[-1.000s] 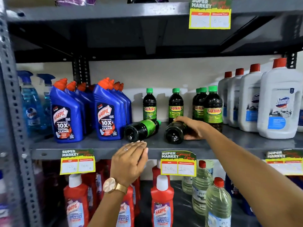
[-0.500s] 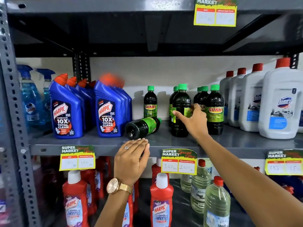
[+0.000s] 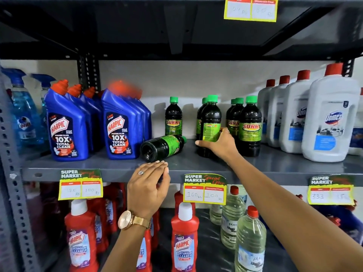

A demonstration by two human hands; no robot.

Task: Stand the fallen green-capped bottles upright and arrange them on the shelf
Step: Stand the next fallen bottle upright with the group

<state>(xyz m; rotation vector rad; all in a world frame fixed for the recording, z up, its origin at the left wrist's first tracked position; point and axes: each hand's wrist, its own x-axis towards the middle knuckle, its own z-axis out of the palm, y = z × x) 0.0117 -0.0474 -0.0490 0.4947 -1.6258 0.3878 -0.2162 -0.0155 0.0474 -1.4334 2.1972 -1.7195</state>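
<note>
My right hand (image 3: 221,143) grips a dark green-capped bottle (image 3: 209,118) that stands upright on the grey shelf (image 3: 275,163), its back label facing me. Another green-capped bottle (image 3: 164,147) lies on its side to the left, base toward me, cap pointing to the back right. My left hand (image 3: 149,185) rests flat on the shelf's front edge just below that fallen bottle, fingers together, holding nothing. A single upright bottle (image 3: 173,116) stands behind the fallen one. Several more upright green-capped bottles (image 3: 249,124) stand to the right of my right hand.
Blue Harpic bottles (image 3: 121,124) stand left of the fallen bottle, with blue spray bottles (image 3: 23,114) at the far left. White Domex jugs (image 3: 330,122) fill the right. Price tags (image 3: 204,190) hang on the shelf edge. Red Harpic bottles (image 3: 183,240) and clear bottles (image 3: 249,242) stand below.
My right hand lifted one fallen bottle from lying on its side to standing upright and keeps hold of it. The left hand stayed on the shelf edge.
</note>
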